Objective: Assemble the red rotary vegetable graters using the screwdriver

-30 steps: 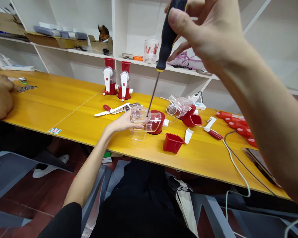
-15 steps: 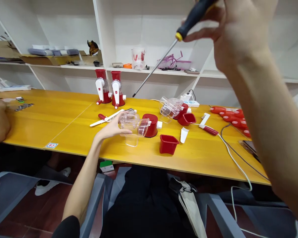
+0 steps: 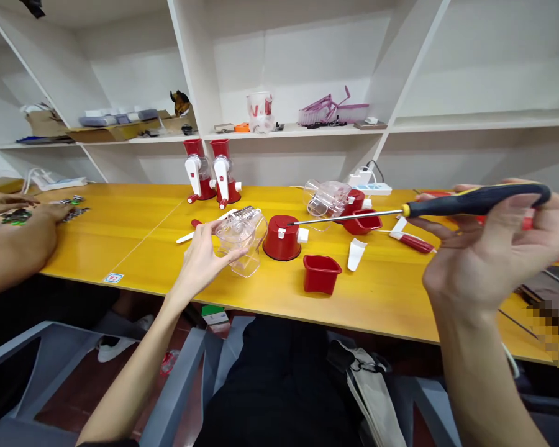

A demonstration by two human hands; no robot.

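My left hand (image 3: 205, 257) grips a clear plastic grater housing (image 3: 238, 239) from its left side, low over the table. My right hand (image 3: 498, 248) holds a screwdriver (image 3: 475, 200) with a black and yellow handle. The long shaft points left, and its tip appears in front of or over the red base (image 3: 283, 239), which has a white knob; contact cannot be judged. A red hopper (image 3: 321, 274) stands right of the base. Behind my left hand lie a white crank handle (image 3: 185, 238) and a ridged metal drum (image 3: 248, 213), partly hidden.
Two assembled red rotary graters (image 3: 221, 174) stand at the back. A second clear housing (image 3: 328, 198), another red hopper (image 3: 363, 222), a white piece (image 3: 356, 254) and a red-handled crank (image 3: 414, 242) lie to the right. Another person's hands (image 3: 46, 217) work with small parts at the left.
My right hand has come down and to the right, swinging the screwdriver from steep to nearly level. My left hand has drawn the clear housing slightly away from the red base. The view has shifted.
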